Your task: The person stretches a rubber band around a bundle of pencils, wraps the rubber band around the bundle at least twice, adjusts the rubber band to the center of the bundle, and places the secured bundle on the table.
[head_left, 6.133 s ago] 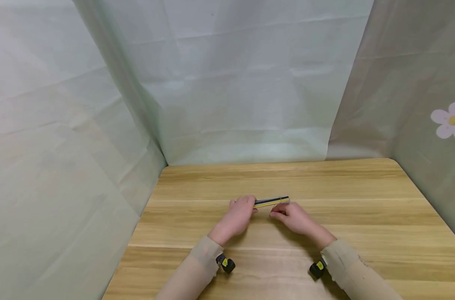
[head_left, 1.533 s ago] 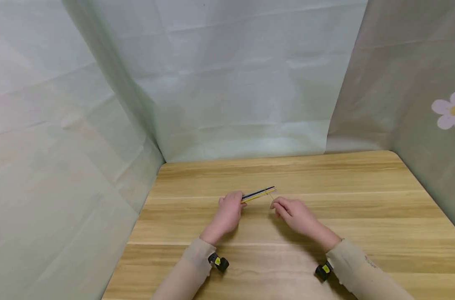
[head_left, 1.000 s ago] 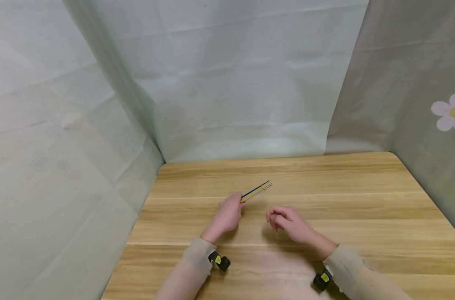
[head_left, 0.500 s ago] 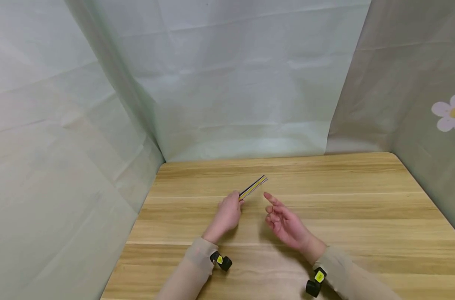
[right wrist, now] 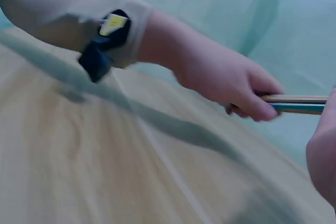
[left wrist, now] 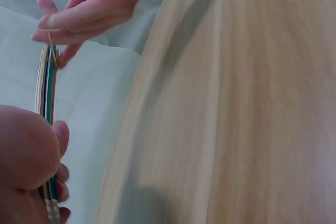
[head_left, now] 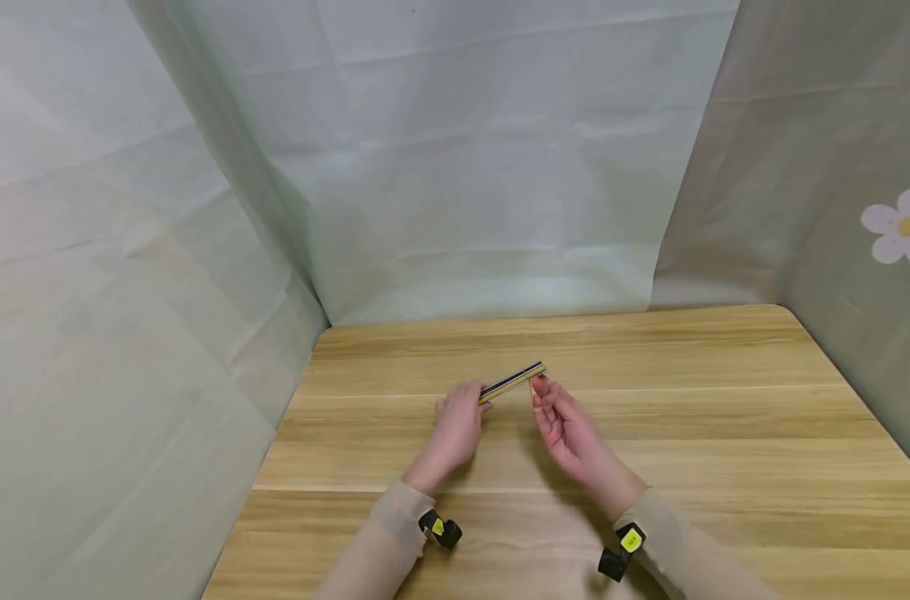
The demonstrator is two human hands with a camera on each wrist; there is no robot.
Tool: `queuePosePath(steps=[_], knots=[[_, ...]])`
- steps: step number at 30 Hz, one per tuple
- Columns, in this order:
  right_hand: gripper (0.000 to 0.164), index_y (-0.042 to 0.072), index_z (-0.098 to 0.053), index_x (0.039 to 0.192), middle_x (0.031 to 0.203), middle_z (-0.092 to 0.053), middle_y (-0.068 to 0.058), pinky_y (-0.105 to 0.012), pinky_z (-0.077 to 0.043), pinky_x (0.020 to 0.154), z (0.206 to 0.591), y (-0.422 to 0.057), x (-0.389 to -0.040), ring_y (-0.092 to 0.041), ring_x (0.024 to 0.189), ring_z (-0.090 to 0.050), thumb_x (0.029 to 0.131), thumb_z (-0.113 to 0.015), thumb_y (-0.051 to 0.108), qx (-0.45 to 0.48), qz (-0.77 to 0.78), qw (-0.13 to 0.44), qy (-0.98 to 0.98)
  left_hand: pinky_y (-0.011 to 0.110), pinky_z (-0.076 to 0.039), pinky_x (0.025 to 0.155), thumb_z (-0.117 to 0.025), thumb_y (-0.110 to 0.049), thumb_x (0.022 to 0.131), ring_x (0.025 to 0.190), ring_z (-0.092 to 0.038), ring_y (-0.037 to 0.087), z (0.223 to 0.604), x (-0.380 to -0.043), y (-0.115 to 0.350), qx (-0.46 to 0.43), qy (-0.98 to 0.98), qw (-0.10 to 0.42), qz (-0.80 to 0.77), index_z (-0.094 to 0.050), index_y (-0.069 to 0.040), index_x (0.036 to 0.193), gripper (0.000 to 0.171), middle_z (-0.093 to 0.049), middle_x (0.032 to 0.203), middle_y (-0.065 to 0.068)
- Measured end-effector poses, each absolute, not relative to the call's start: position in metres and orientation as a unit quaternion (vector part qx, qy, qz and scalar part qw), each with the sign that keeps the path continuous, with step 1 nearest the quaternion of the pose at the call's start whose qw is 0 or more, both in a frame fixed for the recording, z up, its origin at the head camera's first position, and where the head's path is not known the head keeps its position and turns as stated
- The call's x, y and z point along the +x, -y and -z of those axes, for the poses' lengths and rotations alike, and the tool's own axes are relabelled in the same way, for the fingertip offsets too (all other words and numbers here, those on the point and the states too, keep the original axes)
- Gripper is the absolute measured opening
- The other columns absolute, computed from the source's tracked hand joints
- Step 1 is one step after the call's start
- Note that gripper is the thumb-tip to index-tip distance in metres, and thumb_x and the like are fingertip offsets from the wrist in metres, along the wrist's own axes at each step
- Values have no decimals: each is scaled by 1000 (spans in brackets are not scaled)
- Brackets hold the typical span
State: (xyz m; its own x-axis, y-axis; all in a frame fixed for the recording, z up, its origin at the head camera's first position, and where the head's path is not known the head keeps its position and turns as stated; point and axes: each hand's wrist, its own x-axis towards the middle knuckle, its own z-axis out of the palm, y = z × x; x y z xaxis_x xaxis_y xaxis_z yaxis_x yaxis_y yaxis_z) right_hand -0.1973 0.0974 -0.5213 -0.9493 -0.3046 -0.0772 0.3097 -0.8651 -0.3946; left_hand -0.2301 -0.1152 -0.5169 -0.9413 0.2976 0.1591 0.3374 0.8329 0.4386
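Note:
My left hand [head_left: 461, 410] grips one end of a thin bundle of striped pencils [head_left: 512, 382] just above the wooden table [head_left: 725, 433]. The bundle points away to the right. My right hand [head_left: 545, 393] is turned on its side, and its fingertips meet the bundle's far end. In the left wrist view a thin yellow rubber band [left wrist: 50, 38] loops over the right hand's fingers [left wrist: 79, 17], with the thumb pinching it at the tip of the bundle [left wrist: 47, 93]. The right wrist view shows the left hand [right wrist: 231, 85] curled round the pencils [right wrist: 296, 103].
Pale green cloth walls [head_left: 462, 167] close in the table on three sides. A flower sticker [head_left: 897, 229] is on the right wall. Small black cameras sit on both wrists [head_left: 442, 529] [head_left: 618, 557]. Bare tabletop lies all around the hands.
The right hand drew back from the bundle, opened and turned on its side, then came back to the far end. The left hand swung the bundle's tip away, then back a little.

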Motion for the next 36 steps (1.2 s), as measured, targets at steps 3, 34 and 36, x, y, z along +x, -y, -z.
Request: queuePosePath(steps=[3,34,36], knots=[[30,9,-73,114,104,-79,0,-18,-56,88,518,-107,-202,-5,88,-75,116,-45,19,17,953,156,-258,42,-39,84,-67,-22,106,97,-58,25,517,-230,118,-193,956,73,209,-63,-12,122,19,-62,102,2],[33,10,-79,119,108,-75,-3,-36,-58,80,518,-144,-209,-21,99,-66,89,-90,17,-154,460,-80,-871,40,-40,81,-66,-19,103,88,-52,23,512,-223,115,-281,943,176,-35,-59,-17,108,9,-56,96,4],[30,11,-79,120,110,-75,-1,-40,-58,82,517,-146,-208,-21,100,-66,92,-87,17,-193,406,-107,-887,40,-40,81,-67,-19,103,89,-50,22,510,-223,116,-285,943,167,-40,-58,-16,108,10,-55,97,3]])
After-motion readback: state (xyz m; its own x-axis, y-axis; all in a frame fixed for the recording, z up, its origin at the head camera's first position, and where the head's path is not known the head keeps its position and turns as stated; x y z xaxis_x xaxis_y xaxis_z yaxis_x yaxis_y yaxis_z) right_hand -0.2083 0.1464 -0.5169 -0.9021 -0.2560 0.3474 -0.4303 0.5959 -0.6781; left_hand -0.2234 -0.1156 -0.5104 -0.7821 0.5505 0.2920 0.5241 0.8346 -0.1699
